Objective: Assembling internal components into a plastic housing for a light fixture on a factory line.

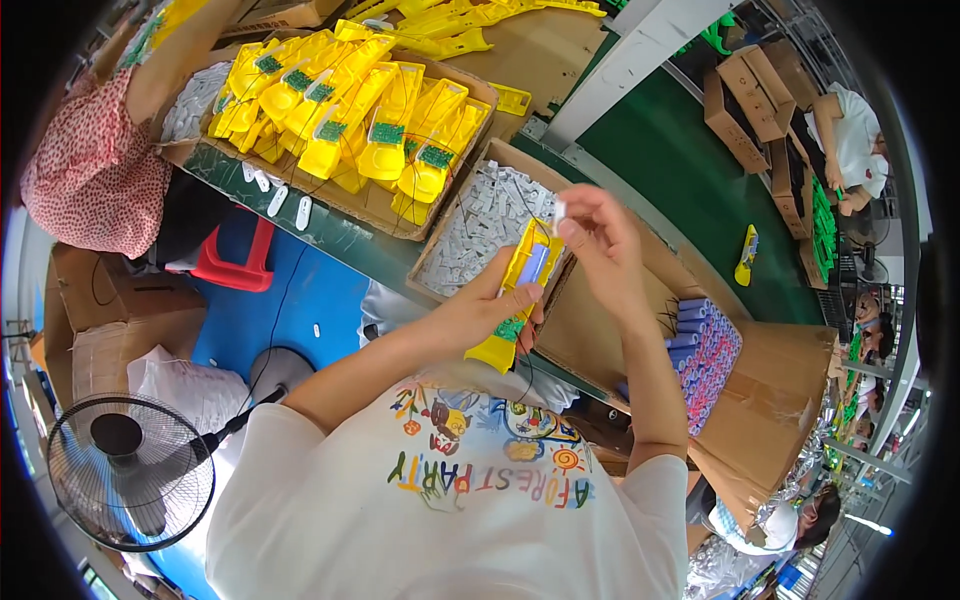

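Note:
My left hand is wrapped round a long yellow plastic housing, tilted in front of my chest. In the housing lie a blue-violet cylindrical battery and a green circuit board; thin dark wires run from it. Above the housing's far end, my right hand pinches a small white piece between thumb and fingers. Whether that piece touches the housing I cannot tell. Just beyond my hands, a shallow cardboard box holds many small white plastic pieces.
Yellow housings with green boards fill a cardboard box at the far left. Blue-violet batteries stand in a carton at right. One yellow housing lies on the green bench. A fan stands left; a person's sleeve shows beside the bench.

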Available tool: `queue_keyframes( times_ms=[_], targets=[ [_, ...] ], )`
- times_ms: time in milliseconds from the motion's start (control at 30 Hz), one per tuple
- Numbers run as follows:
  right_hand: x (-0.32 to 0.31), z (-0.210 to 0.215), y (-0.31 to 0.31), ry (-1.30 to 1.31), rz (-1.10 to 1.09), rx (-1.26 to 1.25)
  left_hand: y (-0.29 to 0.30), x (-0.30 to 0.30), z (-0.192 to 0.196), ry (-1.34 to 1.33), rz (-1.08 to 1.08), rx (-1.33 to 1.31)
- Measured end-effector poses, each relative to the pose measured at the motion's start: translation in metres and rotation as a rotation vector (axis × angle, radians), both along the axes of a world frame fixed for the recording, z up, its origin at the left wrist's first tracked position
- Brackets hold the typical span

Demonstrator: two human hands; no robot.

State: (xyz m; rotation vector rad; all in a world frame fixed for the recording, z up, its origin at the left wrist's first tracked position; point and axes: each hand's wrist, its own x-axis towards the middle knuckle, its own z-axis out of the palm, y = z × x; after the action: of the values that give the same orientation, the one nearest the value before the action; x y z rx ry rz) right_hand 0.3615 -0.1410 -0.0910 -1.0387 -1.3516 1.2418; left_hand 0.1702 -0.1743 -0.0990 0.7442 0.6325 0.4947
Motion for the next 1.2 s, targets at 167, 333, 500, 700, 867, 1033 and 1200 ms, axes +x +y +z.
queue_keyframes(
  times_ms=[167, 333, 500, 700, 867, 1033, 1200],
  targets=[
    [0.001, 0.001, -0.009, -0.561, -0.162, 0.302, -0.002, 0.004, -0.002, -0.04, 0.016, 0.06],
    [-0.004, 0.002, -0.017, -0.482, -0.266, 0.276, 0.0, 0.005, -0.001, -0.029, -0.005, 0.11],
    [-0.004, 0.013, -0.025, -0.706, -0.367, 0.32, 0.002, 0.007, -0.009, 0.0, -0.015, 0.26],
    [-0.002, 0.005, -0.023, -0.334, -0.341, -0.073, 0.006, 0.006, -0.007, 0.093, 0.025, 0.408],
    [0.009, 0.007, -0.024, -0.334, -0.078, -0.008, 0.001, 0.014, -0.018, -0.09, -0.086, 0.318],
    [0.233, -0.007, 0.097, -0.966, -0.7, 0.371, 0.064, -0.057, 0.045, 0.348, 0.444, 0.82],
    [0.591, -0.139, 0.08, -1.469, -0.455, 0.154, 0.156, -0.135, 0.034, 1.438, 0.481, 1.459]
  ],
)
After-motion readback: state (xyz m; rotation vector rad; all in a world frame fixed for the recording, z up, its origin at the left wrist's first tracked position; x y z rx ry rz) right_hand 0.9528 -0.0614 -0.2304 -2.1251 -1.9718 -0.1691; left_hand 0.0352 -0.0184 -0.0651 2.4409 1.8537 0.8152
